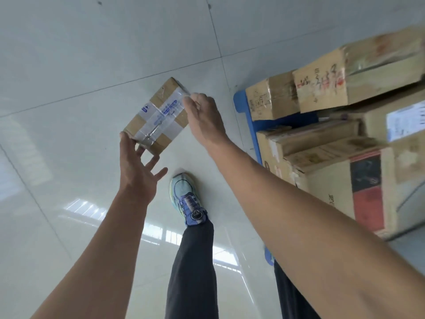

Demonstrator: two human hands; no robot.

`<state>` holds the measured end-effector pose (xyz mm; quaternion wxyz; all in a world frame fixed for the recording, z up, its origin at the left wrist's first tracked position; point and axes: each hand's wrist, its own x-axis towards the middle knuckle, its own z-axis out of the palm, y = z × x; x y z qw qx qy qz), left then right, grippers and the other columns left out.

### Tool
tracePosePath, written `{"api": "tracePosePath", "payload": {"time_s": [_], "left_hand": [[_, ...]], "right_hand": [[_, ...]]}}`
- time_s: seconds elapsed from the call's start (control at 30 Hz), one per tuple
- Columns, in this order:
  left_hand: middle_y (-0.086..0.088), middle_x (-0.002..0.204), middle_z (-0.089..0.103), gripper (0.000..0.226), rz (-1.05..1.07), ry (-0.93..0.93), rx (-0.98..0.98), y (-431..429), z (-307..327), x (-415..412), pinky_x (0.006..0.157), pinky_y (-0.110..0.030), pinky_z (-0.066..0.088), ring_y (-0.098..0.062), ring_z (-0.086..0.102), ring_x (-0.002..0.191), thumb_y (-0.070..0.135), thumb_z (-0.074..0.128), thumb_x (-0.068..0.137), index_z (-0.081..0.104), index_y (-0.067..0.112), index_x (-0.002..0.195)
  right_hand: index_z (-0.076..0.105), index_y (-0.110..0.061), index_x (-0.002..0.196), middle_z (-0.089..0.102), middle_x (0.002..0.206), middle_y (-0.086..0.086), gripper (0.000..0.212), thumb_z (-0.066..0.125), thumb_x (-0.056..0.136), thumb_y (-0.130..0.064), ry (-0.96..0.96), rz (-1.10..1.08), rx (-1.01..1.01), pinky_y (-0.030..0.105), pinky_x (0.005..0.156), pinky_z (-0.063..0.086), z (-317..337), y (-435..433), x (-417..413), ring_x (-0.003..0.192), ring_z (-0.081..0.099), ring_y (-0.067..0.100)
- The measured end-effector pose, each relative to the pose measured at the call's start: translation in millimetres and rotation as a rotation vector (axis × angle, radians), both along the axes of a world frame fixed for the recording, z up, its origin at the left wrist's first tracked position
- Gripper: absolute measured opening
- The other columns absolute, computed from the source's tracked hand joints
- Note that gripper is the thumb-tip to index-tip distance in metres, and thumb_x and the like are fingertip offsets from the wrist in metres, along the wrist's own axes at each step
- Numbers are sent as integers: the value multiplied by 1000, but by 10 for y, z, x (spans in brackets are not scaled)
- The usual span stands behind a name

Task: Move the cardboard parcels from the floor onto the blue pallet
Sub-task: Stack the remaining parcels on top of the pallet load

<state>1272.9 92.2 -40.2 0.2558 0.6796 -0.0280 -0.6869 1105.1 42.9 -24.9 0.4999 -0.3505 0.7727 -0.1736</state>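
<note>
A small cardboard parcel (156, 116) crossed with clear printed tape is up off the pale tiled floor, between my two hands. My left hand (138, 162) touches its near left corner with the thumb, the other fingers spread. My right hand (204, 118) grips its right edge at the far corner. The blue pallet (247, 116) lies to the right, its edge and corner showing under several stacked cardboard boxes (322, 93).
The stack on the pallet fills the right side, with a large box (368, 192) bearing a red and black print at the front. My left foot in a blue shoe (187, 199) stands on the tiles below the parcel. Glossy floor spreads left and beyond.
</note>
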Motion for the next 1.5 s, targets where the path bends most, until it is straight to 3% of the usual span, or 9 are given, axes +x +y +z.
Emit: {"api": "tracePosePath", "payload": {"time_s": [0.17, 0.37, 0.6, 0.7, 0.77, 0.9, 1.13, 1.33, 1.5], "left_hand": [[11, 149, 51, 56, -110, -26, -87, -84, 552, -79, 111, -66, 37, -33, 50, 135, 75, 35, 97, 55, 46, 141], [12, 147, 52, 50, -299, -60, -229, -307, 1197, -459, 110, -66, 36, -22, 52, 135, 75, 36, 96, 59, 51, 133], [14, 138, 59, 44, -425, -97, -369, -438, 1938, -1079, 109, -61, 38, -9, 60, 126, 76, 38, 91, 70, 55, 114], [14, 134, 60, 43, -449, -115, -420, -390, 2246, -1313, 108, -61, 39, -9, 60, 123, 74, 38, 93, 70, 54, 113], [14, 135, 61, 45, -438, -131, -439, -321, 2436, -1460, 109, -61, 39, -11, 60, 125, 74, 39, 93, 68, 52, 119], [20, 140, 60, 50, -417, -130, -483, -54, 2798, -1797, 110, -61, 37, -13, 56, 130, 75, 39, 92, 62, 53, 130], [14, 142, 62, 54, -410, -88, -526, 729, 3321, -2696, 112, -63, 34, -18, 54, 135, 73, 35, 94, 56, 50, 138], [14, 134, 63, 52, -440, -69, -527, 1388, 3637, -3496, 110, -59, 39, -16, 59, 127, 73, 32, 98, 59, 47, 134], [1, 146, 59, 57, -544, -10, -491, 1796, 3572, -3924, 112, -59, 37, -23, 57, 132, 71, 26, 102, 57, 41, 138]], "right_hand": [[50, -12, 109, 50, 118, 11, 23, 42, 108, -33, -60, -171, -29, 29, 77, 37, 608, 380, -139, 102, 47, 17], [33, -22, 103, 35, 109, 0, 17, 45, 106, -34, -79, -407, -65, 26, 63, 29, 1154, 687, -433, 80, 38, 9], [34, -21, 105, 33, 111, 0, 16, 44, 107, -33, -123, -563, -99, 32, 82, 32, 1823, 894, -906, 97, 35, 14], [52, -19, 133, 46, 132, 7, 36, 41, 107, -41, -145, -564, -120, 32, 91, 36, 2122, 975, -1125, 114, 45, 15], [45, -15, 151, 43, 153, 8, 49, 40, 108, -39, -133, -552, -137, 34, 101, 39, 2318, 1043, -1294, 133, 45, 19], [45, -14, 152, 43, 155, 10, 49, 41, 109, -36, -145, -524, -239, 43, 110, 42, 2701, 1282, -1711, 138, 45, 22], [47, -14, 151, 46, 153, 12, 47, 40, 110, -37, -116, -444, -362, 42, 107, 43, 3234, 1999, -2715, 136, 47, 24], [48, -14, 150, 47, 154, 8, 47, 36, 112, -38, -87, -402, -385, 40, 109, 43, 3459, 2538, -3590, 136, 49, 20], [54, -15, 142, 56, 144, 6, 43, 36, 111, -39, -27, -410, -317, 47, 109, 46, 3374, 2853, -4252, 127, 55, 21]]}}
